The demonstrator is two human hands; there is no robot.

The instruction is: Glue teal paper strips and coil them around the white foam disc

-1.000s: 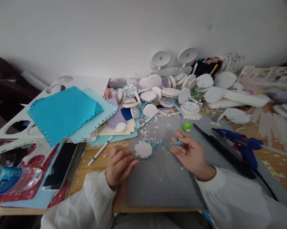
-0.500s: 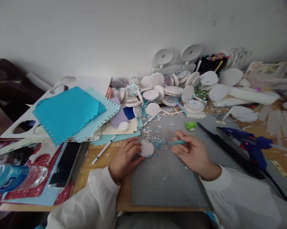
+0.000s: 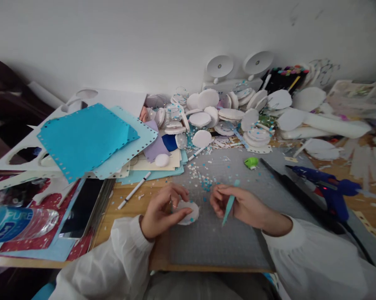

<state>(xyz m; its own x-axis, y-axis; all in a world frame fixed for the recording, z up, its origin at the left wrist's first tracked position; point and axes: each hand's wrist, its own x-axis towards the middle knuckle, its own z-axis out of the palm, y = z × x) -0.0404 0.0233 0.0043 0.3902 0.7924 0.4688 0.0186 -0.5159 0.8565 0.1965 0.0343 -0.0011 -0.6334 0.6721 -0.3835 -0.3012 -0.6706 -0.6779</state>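
Observation:
My left hand (image 3: 161,210) holds a white round disc (image 3: 188,211) dotted with blue specks, lifted slightly over the grey cutting mat (image 3: 215,243). My right hand (image 3: 242,206) grips a thin teal tool (image 3: 229,205) that points down and toward me, just right of the disc. Scattered blue and white paper bits (image 3: 203,177) lie on the mat beyond both hands.
A heap of white discs (image 3: 225,116) sits at the back. Blue perforated sheets (image 3: 88,141) lie at left above a phone (image 3: 83,212) and a water bottle (image 3: 16,223). A blue glue gun (image 3: 327,187), a black ruler (image 3: 297,196) and a green punch (image 3: 252,161) lie right.
My left hand reached forward, took the disc from the mat and pulled it nearer. My right hand turned the teal tool from lying sideways to pointing down.

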